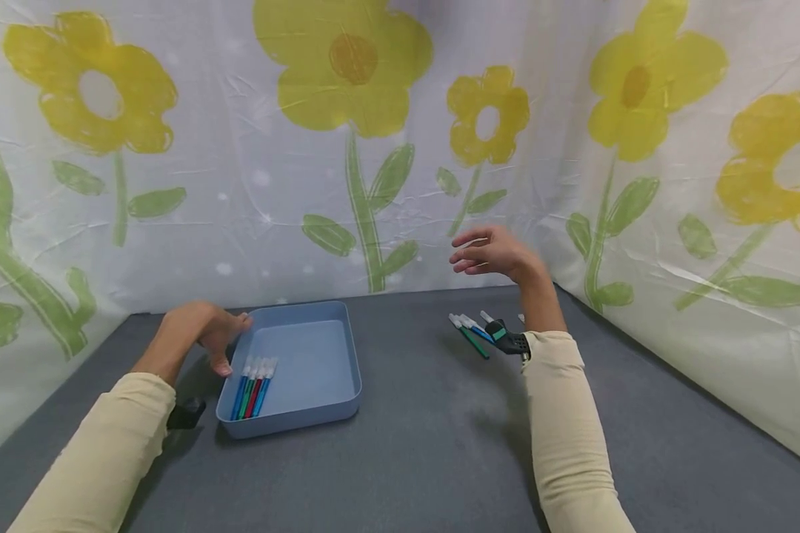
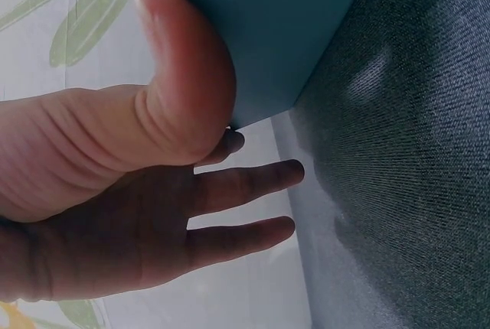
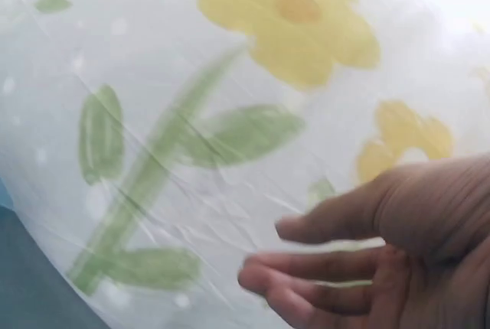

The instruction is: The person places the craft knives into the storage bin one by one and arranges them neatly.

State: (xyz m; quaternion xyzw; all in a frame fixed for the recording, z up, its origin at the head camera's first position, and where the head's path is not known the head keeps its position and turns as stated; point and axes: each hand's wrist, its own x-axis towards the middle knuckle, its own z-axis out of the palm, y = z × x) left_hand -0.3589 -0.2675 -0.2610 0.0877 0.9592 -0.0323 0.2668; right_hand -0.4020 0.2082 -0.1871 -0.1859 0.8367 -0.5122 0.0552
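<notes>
A shallow blue tray [image 1: 313, 370] lies on the left of the table with several white-capped felt-tip pens [image 1: 253, 389] side by side in its near left corner, blue, green and red. My left hand [image 1: 216, 333] is at the tray's left rim. In the left wrist view its thumb [image 2: 191, 76] lies along the tray's outer wall [image 2: 268, 30], and the other fingers stretch out past the corner. My right hand [image 1: 490, 252] is raised above the table's far side, fingers loosely bent and nothing in them. Below it lie more felt-tip pens [image 1: 470, 337], green and blue, partly hidden by the wrist.
The grey table [image 1: 413, 429] runs back to a hanging white cloth [image 1: 253, 192] printed with yellow flowers, which also closes off both sides. A black camera [image 1: 507, 338] is strapped to the right wrist, and another dark device [image 1: 187, 413] sits under the left.
</notes>
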